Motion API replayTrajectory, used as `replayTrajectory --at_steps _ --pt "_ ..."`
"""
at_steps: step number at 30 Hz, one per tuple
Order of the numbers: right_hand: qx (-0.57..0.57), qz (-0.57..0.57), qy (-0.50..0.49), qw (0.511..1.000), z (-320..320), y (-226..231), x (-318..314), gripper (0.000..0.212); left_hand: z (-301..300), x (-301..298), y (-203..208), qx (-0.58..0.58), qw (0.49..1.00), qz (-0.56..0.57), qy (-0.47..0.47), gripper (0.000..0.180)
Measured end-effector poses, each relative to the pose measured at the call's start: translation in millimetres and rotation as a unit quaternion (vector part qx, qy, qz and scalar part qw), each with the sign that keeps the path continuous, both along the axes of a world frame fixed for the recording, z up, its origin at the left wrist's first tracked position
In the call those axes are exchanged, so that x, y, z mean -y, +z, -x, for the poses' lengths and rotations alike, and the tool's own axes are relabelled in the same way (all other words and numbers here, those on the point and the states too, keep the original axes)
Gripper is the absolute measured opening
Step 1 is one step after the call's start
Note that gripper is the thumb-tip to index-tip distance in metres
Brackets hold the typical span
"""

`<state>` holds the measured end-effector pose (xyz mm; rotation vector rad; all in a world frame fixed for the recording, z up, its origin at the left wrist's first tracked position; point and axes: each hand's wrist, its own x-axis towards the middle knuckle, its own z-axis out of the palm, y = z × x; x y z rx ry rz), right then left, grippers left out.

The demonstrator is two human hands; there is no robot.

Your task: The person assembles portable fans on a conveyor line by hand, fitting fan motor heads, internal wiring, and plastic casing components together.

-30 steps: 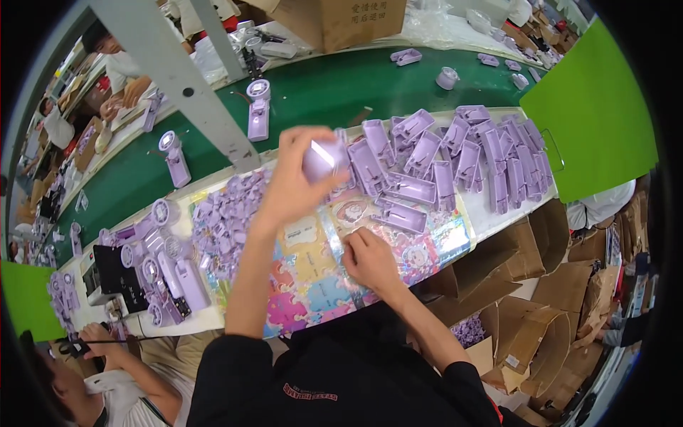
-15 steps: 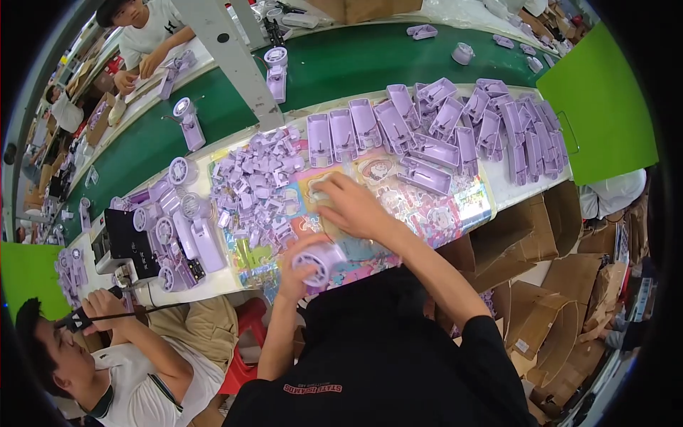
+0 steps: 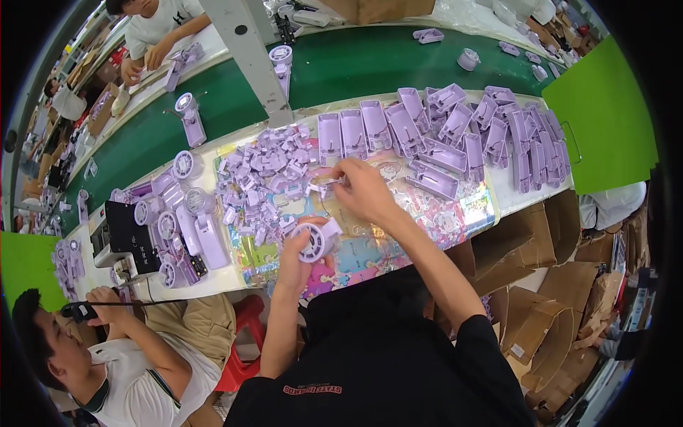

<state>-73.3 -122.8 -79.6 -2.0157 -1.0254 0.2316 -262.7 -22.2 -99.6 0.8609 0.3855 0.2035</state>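
In my left hand (image 3: 290, 263) is a round lilac fan head (image 3: 313, 243) with a spoked ring face and a short neck pointing right. Fingers and thumb wrap its left side. Up and to the right, my right hand (image 3: 366, 191) has thumb and fingertips pinched together over the mat. A small lilac plastic part (image 3: 318, 189) lies right at those fingertips; what the pinch holds is too small to make out. Beside both hands spreads a heap of small lilac parts (image 3: 263, 167). Open lilac handle shells (image 3: 352, 133) stand in a row beyond the right hand.
A colourful printed mat (image 3: 448, 213) covers the table middle. More shells (image 3: 530, 146) pile up at right, near a green panel (image 3: 597, 114). Assembled fans (image 3: 208, 238) and a black box (image 3: 130, 238) occupy the left. A metal post (image 3: 249, 57) rises before the green conveyor (image 3: 370, 60). Co-workers sit at left.
My right hand has moved up and right, away from the fan head, and its fingers have drawn together. The fan head in my left hand has risen slightly and turned, its neck now showing.
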Motion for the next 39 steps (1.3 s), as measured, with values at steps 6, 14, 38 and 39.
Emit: replayTrajectory --at_steps 6,14,38,39 --pt "0.15 -0.042 0.084 0.984 -4.8 23.9 2.8 0.033 -5.5 -4.7 -0.1 -0.027 0.999 0.041 0.0 0.049" --pt "0.11 -0.046 0.09 0.989 12.2 15.4 5.2 0.029 -1.0 -5.6 -4.7 -0.006 0.999 0.047 -0.023 0.049" --pt "-0.108 -0.118 0.11 0.981 44.0 30.9 45.0 0.044 -3.4 -1.6 -1.0 -0.039 0.998 0.041 0.002 0.043" --pt "-0.094 -0.119 0.111 0.982 43.5 30.7 47.2 0.047 -2.8 -1.1 -0.9 -0.037 0.999 0.027 -0.009 0.042"
